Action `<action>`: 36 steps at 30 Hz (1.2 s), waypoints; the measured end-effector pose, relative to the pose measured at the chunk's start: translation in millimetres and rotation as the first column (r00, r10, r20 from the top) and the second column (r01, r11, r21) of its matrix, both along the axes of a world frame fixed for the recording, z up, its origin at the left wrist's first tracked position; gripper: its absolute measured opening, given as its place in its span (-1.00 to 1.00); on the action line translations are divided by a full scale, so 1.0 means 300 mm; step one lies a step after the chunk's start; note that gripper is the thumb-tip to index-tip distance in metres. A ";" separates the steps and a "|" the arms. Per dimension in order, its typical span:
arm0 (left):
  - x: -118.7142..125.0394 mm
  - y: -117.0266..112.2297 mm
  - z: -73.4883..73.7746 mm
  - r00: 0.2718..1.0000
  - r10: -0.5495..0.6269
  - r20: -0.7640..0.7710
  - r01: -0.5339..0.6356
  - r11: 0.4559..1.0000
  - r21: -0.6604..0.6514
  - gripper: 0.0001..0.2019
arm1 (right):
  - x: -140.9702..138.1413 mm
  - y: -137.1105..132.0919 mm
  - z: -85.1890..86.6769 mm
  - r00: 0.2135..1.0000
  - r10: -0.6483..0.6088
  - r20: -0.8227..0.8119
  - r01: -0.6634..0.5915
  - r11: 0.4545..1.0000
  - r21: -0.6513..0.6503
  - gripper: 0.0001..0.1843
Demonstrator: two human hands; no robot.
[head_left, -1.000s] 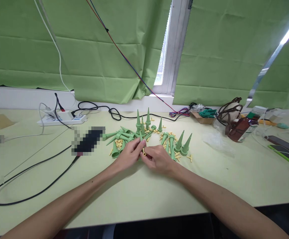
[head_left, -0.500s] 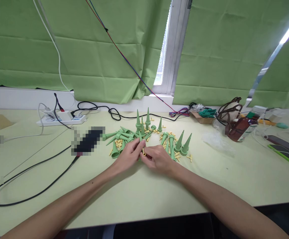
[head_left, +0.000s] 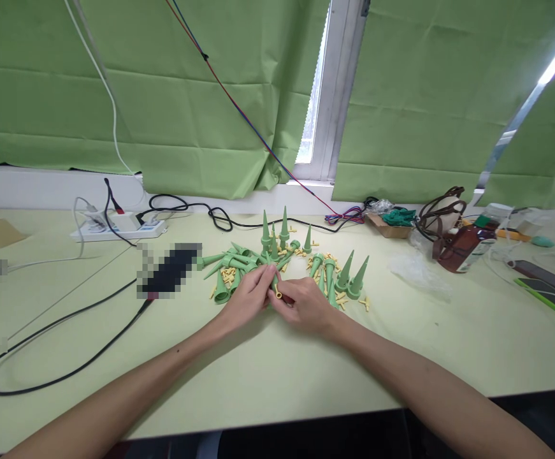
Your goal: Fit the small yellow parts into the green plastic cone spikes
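Observation:
My left hand [head_left: 252, 293] is closed around a green plastic cone spike [head_left: 274, 278], mostly hidden by the fingers. Against it, my right hand [head_left: 306, 303] pinches a small yellow plastic connector [head_left: 278, 294], its round open end facing me. Both hands meet just above the table. Behind and left of them lies a pile of green cone spikes [head_left: 220, 292] mixed with yellow connectors. Several spikes stand point-up on round bases, among them an upright spike [head_left: 357, 280] right of my right hand. A loose yellow T-shaped connector [head_left: 365, 303] lies beside it.
On the pale table [head_left: 239, 382], a black cable loops at the left near a blurred dark device [head_left: 171, 271]. A white power strip [head_left: 119, 228] sits at the back left. To the right are a clear plastic bag [head_left: 418, 274], a brown bottle [head_left: 466, 245] and a green-edged device [head_left: 549, 298].
The yellow connector has shifted slightly between my fingers, its open end tilted a little to the right. My left fingertips have moved slightly; the pile has not changed.

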State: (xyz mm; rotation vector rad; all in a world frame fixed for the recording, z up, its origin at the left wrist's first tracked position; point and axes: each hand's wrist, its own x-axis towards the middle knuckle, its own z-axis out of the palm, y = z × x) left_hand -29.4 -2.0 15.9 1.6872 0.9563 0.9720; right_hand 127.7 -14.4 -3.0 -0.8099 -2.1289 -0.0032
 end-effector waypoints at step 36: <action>-0.003 0.012 -0.008 0.992 0.063 -0.107 -0.054 0.995 0.088 -0.55 | 0.007 0.002 0.009 0.999 0.025 0.033 -0.023 0.997 -0.077 -0.70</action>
